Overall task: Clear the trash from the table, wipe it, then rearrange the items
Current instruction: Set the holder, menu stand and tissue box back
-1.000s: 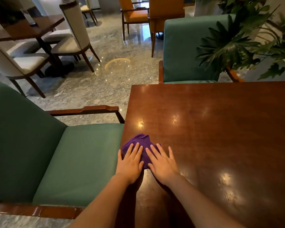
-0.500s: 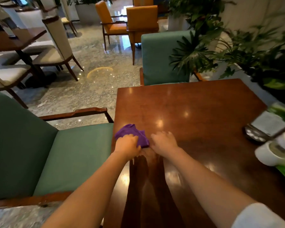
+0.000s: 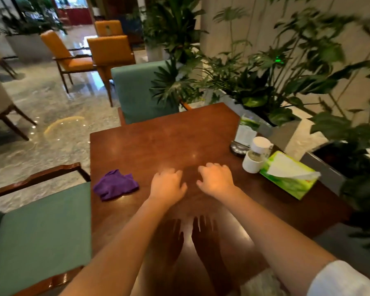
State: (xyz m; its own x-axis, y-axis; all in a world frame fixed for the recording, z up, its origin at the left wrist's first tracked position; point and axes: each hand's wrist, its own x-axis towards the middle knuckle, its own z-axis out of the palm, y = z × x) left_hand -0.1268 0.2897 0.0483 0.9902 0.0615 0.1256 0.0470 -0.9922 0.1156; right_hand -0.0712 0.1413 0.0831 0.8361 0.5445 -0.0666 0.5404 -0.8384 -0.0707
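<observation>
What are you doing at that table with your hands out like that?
A person is tidying a wooden table. The purple cloth lies crumpled near the table's left edge, and nobody is holding it. The left hand and right hand hover over the middle, fingers loosely curled and holding nothing. On the right side wait a green tissue box, a white cup and a white jar.

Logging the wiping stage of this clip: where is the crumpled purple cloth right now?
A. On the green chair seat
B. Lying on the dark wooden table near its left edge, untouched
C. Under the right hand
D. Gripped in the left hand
B: the crumpled purple cloth lies on the dark wooden table near its left edge, apart from the left hand and right hand, which hold nothing.
</observation>
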